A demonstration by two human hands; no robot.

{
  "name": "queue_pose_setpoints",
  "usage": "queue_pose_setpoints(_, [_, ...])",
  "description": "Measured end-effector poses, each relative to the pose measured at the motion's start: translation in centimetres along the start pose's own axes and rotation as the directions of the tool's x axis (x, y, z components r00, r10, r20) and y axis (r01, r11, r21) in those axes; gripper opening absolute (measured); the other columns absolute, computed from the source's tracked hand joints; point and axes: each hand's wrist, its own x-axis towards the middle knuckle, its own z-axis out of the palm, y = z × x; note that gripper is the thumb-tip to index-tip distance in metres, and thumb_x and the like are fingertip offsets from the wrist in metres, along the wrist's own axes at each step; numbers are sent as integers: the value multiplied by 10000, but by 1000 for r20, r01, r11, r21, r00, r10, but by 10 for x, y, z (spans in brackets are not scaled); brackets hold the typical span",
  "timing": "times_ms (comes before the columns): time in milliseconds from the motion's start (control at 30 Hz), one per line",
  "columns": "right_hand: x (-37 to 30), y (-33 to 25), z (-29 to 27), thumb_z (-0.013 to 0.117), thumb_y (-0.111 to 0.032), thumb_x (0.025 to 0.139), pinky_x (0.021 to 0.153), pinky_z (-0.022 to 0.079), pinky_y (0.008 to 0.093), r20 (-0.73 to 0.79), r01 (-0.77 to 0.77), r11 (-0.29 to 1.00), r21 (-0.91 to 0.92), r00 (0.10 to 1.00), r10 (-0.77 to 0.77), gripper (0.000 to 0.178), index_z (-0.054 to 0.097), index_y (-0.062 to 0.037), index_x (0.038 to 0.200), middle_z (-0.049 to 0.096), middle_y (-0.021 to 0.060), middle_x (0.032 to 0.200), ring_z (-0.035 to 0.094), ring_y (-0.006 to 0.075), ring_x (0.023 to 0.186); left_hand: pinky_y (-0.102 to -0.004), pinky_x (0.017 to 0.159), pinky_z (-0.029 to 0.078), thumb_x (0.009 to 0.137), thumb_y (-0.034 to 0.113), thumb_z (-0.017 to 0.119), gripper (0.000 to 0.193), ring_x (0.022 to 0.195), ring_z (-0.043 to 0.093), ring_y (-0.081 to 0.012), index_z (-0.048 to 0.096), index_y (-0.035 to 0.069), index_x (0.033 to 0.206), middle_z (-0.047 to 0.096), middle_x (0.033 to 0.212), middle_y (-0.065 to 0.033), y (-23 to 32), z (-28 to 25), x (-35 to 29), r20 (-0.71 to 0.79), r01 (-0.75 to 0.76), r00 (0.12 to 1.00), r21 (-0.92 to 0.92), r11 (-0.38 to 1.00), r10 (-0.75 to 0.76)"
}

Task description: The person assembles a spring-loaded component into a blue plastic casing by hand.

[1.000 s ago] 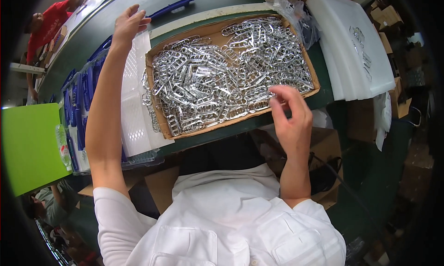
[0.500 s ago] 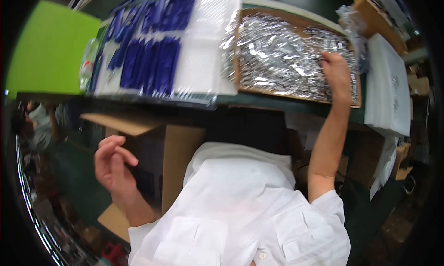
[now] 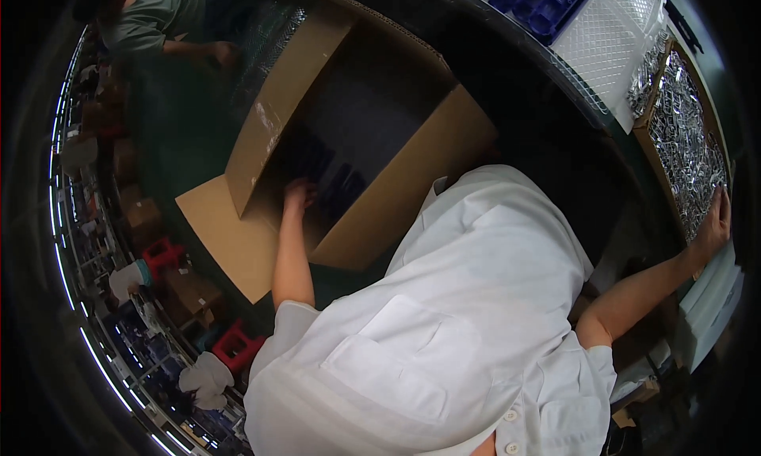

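Left hand (image 3: pixel 300 194): held inside cardboard carton (image 3: pixel 406 193); grip cannot be told.
Right hand (image 3: pixel 715 225): right of carton, by metal clips (image 3: pixel 684 139); grip unclear.
Dark-blue pieces (image 3: pixel 346 186): apparently reached for; pinch seemingly required.

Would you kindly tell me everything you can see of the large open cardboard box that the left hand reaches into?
The cardboard box is large, deep and plain brown, to the person's left. Its top is open, and a flap spreads outward at the near left. Shiny marks resembling clear tape show on the left side. Inside, mostly in shadow, are dark blue pieces. The left hand is at the opening's near end; whether it touches the box cannot be told.
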Motion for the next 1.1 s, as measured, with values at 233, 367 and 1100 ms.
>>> queue_pose_setpoints(233, [-14, 1, 5, 684, -160, 1048, 979, 541, 261, 194, -307, 826, 473, 951, 242, 331, 707, 15, 1329, 745, 137, 1271, 690, 162, 1164, -396, 743, 594, 1024, 349, 618, 413, 893, 722, -267, 652, 63, 1320, 750, 1191, -138, -81, 21, 131, 54, -88, 996, 252, 964, 76])
queue_pose_setpoints(367, [-17, 9, -9, 597, -116, 1078, 998, 560, 277, 367, -369, 676, 638, 917, 154, 343, 644, 8, 1394, 715, 153, 1348, 675, 178, 1229, -411, 844, 588, 1025, 368, 622, 448, 1007, 706, -299, 642, 59, 1349, 728, 1245, -156, -74, 40, 129, 91, -181, 982, 688, 703, 165])
queue_pose_setpoints(1100, [-83, -52, 9, 703, -21, 1003, 813, 551, 255, 166, -301, 802, 516, 954, 250, 259, 627, 7, 1249, 696, 49, 1058, 681, 130, 918, -306, 612, 563, 1012, 332, 695, 356, 746, 708, -196, 622, 53, 1221, 758, 965, -132, 61, 51, -122, 90, -242, 952, -369, 898, 293])
